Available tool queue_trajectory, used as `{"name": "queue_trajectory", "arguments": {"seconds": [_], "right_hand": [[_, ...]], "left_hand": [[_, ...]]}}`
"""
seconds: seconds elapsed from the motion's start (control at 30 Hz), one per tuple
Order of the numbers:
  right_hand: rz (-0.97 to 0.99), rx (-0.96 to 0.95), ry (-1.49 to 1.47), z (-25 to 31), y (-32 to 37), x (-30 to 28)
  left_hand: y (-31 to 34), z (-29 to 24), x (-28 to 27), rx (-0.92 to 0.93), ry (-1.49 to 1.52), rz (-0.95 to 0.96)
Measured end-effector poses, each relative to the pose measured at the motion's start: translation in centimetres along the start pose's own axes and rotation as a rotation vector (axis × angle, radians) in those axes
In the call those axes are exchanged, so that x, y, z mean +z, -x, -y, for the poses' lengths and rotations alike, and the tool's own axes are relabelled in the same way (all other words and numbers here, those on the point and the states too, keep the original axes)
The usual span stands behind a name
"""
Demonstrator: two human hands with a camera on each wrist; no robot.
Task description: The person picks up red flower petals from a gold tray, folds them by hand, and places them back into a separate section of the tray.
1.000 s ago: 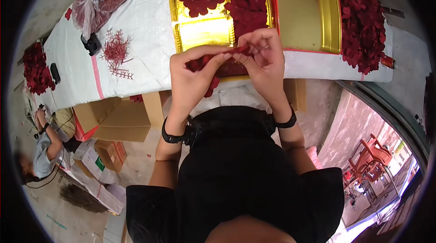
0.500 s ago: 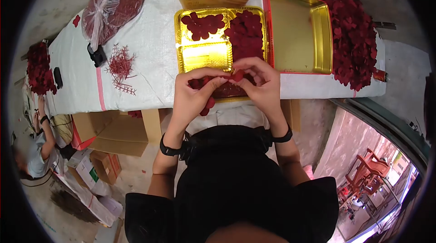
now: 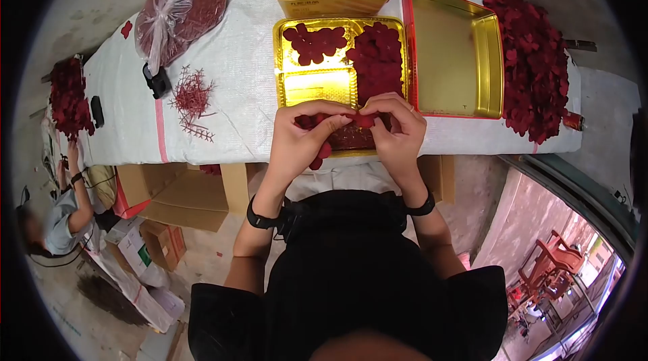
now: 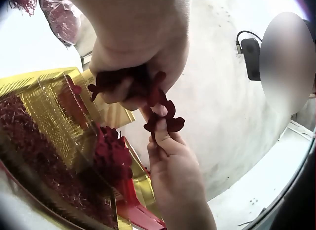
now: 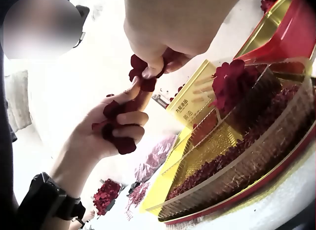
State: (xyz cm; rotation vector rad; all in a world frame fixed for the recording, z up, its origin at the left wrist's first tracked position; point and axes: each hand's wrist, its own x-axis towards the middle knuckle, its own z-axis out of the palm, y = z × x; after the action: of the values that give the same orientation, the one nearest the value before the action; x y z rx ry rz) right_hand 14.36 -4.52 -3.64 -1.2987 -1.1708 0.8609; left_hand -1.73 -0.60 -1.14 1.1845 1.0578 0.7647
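Note:
My left hand (image 3: 295, 141) and right hand (image 3: 401, 133) meet fingertip to fingertip over the near edge of a gold compartment tray (image 3: 279, 64). Between the thumbs and fingers of both hands is pinched a dark red artificial flower (image 4: 170, 123), its petals fanning out around the tips. More red flowers (image 5: 118, 136) are gripped in the curled fingers of my left hand, some hanging below the palm. In the tray, loose flowers (image 3: 314, 43) lie in the far left compartment and a heap of flowers (image 3: 378, 67) fills the right one. Thin red stems (image 4: 39, 151) fill the near part.
Behind the tray stands a gold tin (image 3: 337, 5) full of red petals. To the right are a red-edged gold box (image 3: 452, 57) and a flower pile (image 3: 530, 64). Leftward lie a plastic bag (image 3: 189, 13) and branching red stems (image 3: 193, 99). Another person (image 3: 64, 222) works far left.
The head view has tilted, bringing the tray and tin lower in the picture. My right fingers, spread more a second ago, have drawn in to the left fingertips at the flower.

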Motion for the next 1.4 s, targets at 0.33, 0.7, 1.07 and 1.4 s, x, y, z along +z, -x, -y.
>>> {"name": "queue_trajectory", "arguments": {"seconds": [0.33,0.7,1.07,1.4], "right_hand": [[-0.014,0.126,0.039,0.4,-1.5,-0.5],[0.054,0.147,0.046,1.0,0.0,0.1],[0.003,0.047,0.028,1.8,-1.0,-0.4],[0.085,-0.042,0.182,4.1,-1.7,1.6]], "left_hand": [[-4.0,0.7,-1.2,-0.060,-0.127,-0.117],[-14.7,5.3,-3.4,-0.125,-0.540,-0.177],[-9.6,-0.8,-2.4,-0.174,0.048,-0.166],[-4.8,-0.9,2.6,0.011,0.564,-0.314]]}}
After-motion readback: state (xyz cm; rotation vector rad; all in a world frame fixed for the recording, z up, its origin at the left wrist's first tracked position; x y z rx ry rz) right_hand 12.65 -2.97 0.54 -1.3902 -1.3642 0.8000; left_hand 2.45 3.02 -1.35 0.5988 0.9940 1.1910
